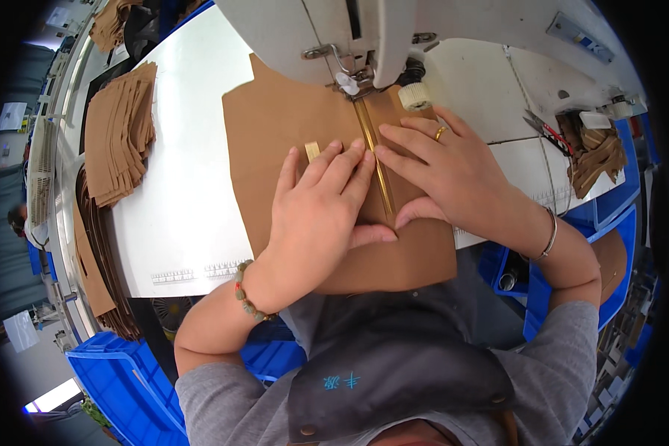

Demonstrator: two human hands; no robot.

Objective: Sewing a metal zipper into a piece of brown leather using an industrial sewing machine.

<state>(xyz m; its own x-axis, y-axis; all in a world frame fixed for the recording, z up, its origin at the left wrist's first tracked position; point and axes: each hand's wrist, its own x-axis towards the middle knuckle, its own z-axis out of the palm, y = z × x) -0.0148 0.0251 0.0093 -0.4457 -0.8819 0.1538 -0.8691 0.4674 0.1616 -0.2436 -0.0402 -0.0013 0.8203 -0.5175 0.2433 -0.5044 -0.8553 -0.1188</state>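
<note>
- From where I stand, the brown panel (275, 119) lies on the white worktop (189, 171), its upper part under the sewing machine (316, 33) and its lower edge by the person's dark apron (401, 379).
- A narrow gold strip (380, 175) runs down the panel from near the presser foot (355, 91), leaning slightly to the right as it descends.
- The left hand (312, 204) rests palm down on the panel, left of the strip, fingers spread and clamped on nothing (a beaded bracelet (241, 293) circles that wrist).
- The right hand (453, 167) lies across on the other side, also spread, with its fingertips beside the strip (a gold ring (440, 134) shows on one finger).
- Between the two hands there is only a slim gap; whether the thumb tips touch, I can't tell.
- A small gold tab (312, 151) sits by the left fingertips.
- Over on the left, brown pieces (120, 134) lie in an overlapping pile.
- At far right, red-handled scissors (556, 137) lie beside bundled brown pieces (600, 160).
</note>
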